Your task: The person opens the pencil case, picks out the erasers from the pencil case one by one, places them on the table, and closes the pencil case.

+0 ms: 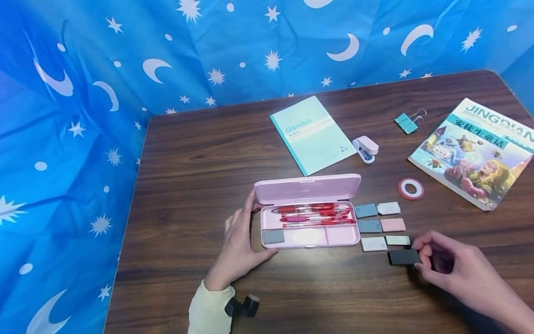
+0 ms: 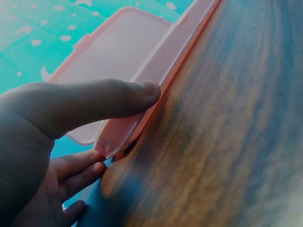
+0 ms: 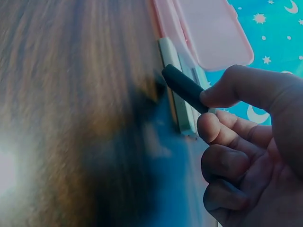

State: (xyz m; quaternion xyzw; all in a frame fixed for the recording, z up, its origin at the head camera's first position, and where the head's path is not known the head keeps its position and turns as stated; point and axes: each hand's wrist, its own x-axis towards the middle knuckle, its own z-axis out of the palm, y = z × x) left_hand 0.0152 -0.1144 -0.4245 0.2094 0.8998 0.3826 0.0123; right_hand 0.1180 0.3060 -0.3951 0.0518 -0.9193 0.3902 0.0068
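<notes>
An open pink pencil case (image 1: 308, 241) (image 2: 142, 71) lies mid-table, holding red pens (image 1: 313, 215) and one grey eraser (image 1: 273, 236). My left hand (image 1: 239, 241) (image 2: 71, 123) holds the case's left end, thumb on the front edge and fingers behind. To the right of the case lie several small erasers (image 1: 379, 225) in grey, white, pink and pale green. My right hand (image 1: 452, 266) (image 3: 246, 142) pinches a black eraser (image 1: 403, 257) (image 3: 182, 86) between thumb and index finger, at the table surface beside the pale ones.
A mint notebook (image 1: 312, 133), a small white stapler (image 1: 365, 149), teal binder clips (image 1: 406, 123), a red tape roll (image 1: 410, 189) and a picture book (image 1: 475, 150) lie further back and right. Blue star-printed cloth (image 1: 83, 116) hangs behind and left of the dark wooden table (image 1: 187, 162).
</notes>
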